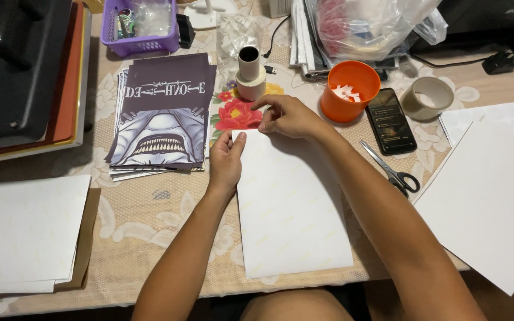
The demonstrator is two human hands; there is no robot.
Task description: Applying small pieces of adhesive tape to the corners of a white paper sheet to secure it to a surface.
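Person seated at a table with a floral tablecloth [150, 220], both hands on a white sheet [290, 208] lying flat in front of them, long side running away from the body. Left hand [226, 161] lies along the sheet's left edge near the top corner, thumb on the paper, fingers loosely curled, pinning it rather than gripping. Right hand [287, 117] sits at the top edge, fingertips pinched together on or just at the corner; hard to tell if it has actually caught a layer. Judged step: picking at the top edge to start a peel or fold, early stage, sheet otherwise undisturbed. Next move likely needs a fine fingertip pinch at the corner while the left hand keeps the sheet from sliding. Just beyond the right hand stands a tape roll with a cardboard tube [250, 72], and an orange cup [352, 92] with white scraps inside. Dark phone [391, 120] and scissors [391, 170] lie right of the sheet, apart from it. Stack of dark printed posters [162, 113] to the left, more blank white paper [492, 196] at far right.
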